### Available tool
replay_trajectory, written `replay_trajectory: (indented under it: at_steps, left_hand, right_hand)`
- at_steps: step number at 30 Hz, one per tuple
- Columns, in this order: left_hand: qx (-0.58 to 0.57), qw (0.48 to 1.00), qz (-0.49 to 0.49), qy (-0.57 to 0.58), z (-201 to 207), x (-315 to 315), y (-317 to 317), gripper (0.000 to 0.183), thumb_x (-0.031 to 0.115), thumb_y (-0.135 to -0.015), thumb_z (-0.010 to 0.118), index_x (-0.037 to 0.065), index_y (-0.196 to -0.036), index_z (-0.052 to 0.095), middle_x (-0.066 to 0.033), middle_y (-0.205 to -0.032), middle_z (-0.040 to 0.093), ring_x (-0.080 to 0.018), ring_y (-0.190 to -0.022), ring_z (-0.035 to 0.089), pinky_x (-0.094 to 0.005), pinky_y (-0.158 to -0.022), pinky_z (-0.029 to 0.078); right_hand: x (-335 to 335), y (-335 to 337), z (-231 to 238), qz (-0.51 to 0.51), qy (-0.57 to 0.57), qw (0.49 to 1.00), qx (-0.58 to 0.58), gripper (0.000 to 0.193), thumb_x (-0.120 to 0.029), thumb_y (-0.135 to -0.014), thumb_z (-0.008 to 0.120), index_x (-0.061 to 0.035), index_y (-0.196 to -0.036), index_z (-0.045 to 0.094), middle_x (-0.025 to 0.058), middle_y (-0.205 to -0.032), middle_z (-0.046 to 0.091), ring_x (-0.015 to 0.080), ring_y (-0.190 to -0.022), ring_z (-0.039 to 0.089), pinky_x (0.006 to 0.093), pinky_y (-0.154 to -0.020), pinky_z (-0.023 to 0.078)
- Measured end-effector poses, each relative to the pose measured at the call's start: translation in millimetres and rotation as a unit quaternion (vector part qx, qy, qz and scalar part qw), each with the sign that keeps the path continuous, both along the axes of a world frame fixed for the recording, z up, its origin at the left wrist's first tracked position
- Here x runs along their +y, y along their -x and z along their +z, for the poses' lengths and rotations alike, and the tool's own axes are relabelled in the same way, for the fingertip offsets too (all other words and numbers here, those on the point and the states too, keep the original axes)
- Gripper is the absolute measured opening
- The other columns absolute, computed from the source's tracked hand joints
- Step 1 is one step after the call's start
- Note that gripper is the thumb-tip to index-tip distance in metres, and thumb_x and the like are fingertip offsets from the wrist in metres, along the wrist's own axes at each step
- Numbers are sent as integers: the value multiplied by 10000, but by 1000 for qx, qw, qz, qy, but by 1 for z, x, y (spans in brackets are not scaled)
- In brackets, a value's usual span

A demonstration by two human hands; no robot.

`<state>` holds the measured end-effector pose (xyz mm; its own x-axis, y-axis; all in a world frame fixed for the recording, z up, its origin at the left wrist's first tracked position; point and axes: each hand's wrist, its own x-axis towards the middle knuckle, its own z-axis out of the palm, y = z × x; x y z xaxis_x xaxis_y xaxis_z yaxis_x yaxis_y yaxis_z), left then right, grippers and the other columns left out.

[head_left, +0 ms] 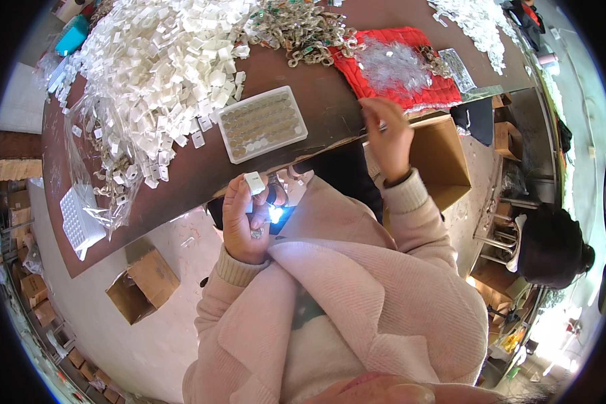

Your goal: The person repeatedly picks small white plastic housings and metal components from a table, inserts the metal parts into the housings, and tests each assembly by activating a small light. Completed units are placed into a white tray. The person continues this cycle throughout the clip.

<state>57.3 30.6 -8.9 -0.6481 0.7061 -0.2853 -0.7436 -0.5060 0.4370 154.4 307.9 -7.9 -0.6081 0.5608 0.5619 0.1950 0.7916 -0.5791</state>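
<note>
Looking down, we see our left hand [239,219] gripping a small white plastic box [253,182] between thumb and fingers. It is just off the near edge of the long brown table [330,111]. A bright bluish-white light [275,214] shines just to the right of that hand.

Our right hand [389,135] is higher up and farther to the right, with its fingers bent. We cannot tell if it is pinching something. Its fingertips are by the near left corner of a puffy red cloth [355,84], and we cannot tell if they touch it. A heap of thin, clear plastic pieces [392,67] lies on the cloth. Under our right hand stands an open brown cardboard box [444,151].

On the table, between our hands and the far side, is a whitish plastic tray [271,151] with round, flat, coin-like pieces in rows. A huge pile of little white plastic boxes [161,67] spreads on the left. A tangle of metal chains [299,34] lies at the far middle, left of the cloth.
</note>
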Motion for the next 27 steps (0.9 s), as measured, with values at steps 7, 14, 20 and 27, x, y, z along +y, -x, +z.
replay_trajectory:
  at_steps: [7, 14, 20, 27]
  left_hand:
    - [37, 994, 24, 99, 3, 11, -3, 284, 304, -1046, 554, 39, -1143, 589, -30, -829, 498, -15, -487, 274, -135, -403, 245]
    - [64, 996, -9, 54, 4, 10, -3, 247, 233, -1029, 575, 61, -1206, 579, -68, -920, 541, -20, -589, 372, -131, -408, 279]
    - [56, 997, 0, 44, 7, 10, -4, 194, 123, -1014, 586, 61, -1190, 639, -165, -996, 676, -38, -517, 434, -142, -385, 319]
    - [47, 997, 24, 51, 20, 1, -2, 168, 94, -969, 667, 15, -1117, 650, -27, -842, 663, -11, -481, 424, -158, -403, 301]
  right_hand:
    - [68, -15, -30, -40, -95, 993, -57, 168, -28, -840, 730, -20, -1007, 743, 166, -942, 704, 333, -830, 674, 365, -745, 542]
    - [52, 0, -1, -22, 28, 999, -10, 136, 13, -894, 655, -24, -1019, 692, 160, -918, 693, 329, -826, 676, 372, -732, 537]
    - [-62, 17, 39, 263, 27, 964, 23, 264, 107, -802, 648, -25, -1024, 704, 134, -961, 676, 289, -864, 676, 340, -759, 551]
    - [-110, 39, 56, 390, 83, 916, 37, 381, 111, -759, 644, 8, -1126, 645, 117, -949, 642, 282, -819, 644, 356, -698, 544]
